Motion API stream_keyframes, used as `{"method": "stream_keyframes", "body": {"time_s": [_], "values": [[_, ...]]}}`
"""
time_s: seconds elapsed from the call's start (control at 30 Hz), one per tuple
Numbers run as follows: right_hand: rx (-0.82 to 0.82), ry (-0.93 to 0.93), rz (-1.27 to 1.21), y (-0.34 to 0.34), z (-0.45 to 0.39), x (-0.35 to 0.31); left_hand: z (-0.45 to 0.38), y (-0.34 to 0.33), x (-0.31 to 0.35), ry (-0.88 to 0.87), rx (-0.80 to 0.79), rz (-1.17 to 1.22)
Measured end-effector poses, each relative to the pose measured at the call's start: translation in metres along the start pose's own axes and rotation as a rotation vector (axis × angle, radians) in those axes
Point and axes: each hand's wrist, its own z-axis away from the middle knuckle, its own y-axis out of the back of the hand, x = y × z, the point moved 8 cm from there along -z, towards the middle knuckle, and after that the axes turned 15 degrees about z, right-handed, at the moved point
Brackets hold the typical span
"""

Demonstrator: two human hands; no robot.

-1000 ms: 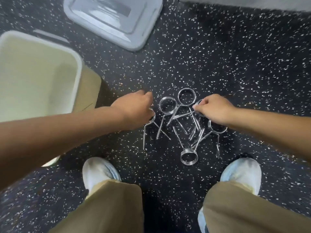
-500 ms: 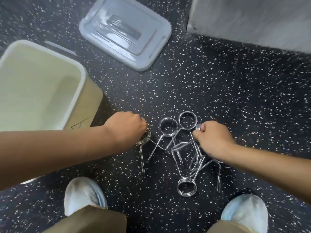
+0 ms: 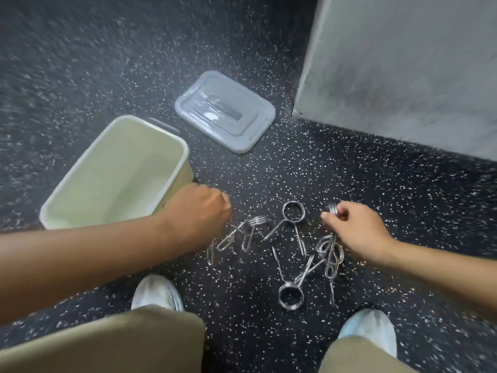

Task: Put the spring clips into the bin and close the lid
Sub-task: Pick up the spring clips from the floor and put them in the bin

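Speckled floor (image 3: 349, 184), coiled wire spring clips (image 3: 291, 296)

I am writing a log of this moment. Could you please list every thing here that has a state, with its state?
bin: open, upright, no clips visible inside.
lid: off, lying flat on the floor beyond the bin.
spring clips on the floor: loose, tangled pile, not yet in the bin.
left hand: closed, with clips hanging under it.
right hand: closed on a spring clip coil.
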Motion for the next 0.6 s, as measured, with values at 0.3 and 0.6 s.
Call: {"method": "stream_keyframes", "body": {"time_s": [0.3,0.6], "values": [[-0.018,0.143,0.070,0.038,0.032,-0.059,0.063,0.048,-0.044,0.160,0.219,0.219],[0.020,0.327,0.014,0.057,0.036,-0.198,0.141,0.022,-0.151,0.472,0.276,0.356]]}}
